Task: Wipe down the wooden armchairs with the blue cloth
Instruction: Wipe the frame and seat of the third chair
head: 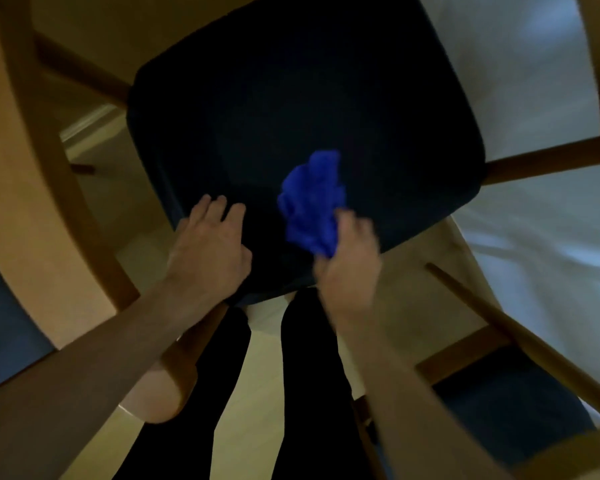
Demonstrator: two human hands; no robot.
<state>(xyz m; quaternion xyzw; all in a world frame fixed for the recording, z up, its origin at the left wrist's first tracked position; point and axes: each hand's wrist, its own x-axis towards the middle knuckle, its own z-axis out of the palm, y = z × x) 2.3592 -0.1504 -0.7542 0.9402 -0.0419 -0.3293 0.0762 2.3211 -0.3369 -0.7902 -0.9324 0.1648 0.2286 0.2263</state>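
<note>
Blue cloth (310,202) is bunched in her right hand (349,261); her left hand (208,247), fingers relaxed, rests on the dark seat (291,98) beside it. That loose bunch could slip mid-swipe, skipping the wooden frame (32,168).

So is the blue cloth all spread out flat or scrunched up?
Scrunched up. The blue cloth is a crumpled bunch with folds, held at its lower end by the right hand, over the dark seat cushion.
</note>
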